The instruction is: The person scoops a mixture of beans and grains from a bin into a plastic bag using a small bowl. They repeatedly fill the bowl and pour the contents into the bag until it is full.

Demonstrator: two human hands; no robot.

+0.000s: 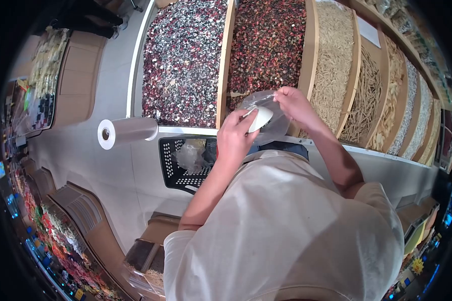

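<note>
A clear plastic bag [276,129] hangs between my hands, over the front edge of the display bins. My left hand [233,131] is closed on a white scoop [261,120], whose bowl lies at the bag. At the bag's upper right edge, the fingers of my right hand [291,102] pinch the plastic. Behind the bag is a bin of dark red and brown dried pieces [266,47]. Whether the scoop holds anything cannot be made out.
A plastic roll [128,132] sticks out at the bins' left front corner. Below it a black basket [172,175] holds a bagged item [191,154]. More divided bins run to the right, one with pale sticks [331,55]. A person's legs [88,20] show at upper left.
</note>
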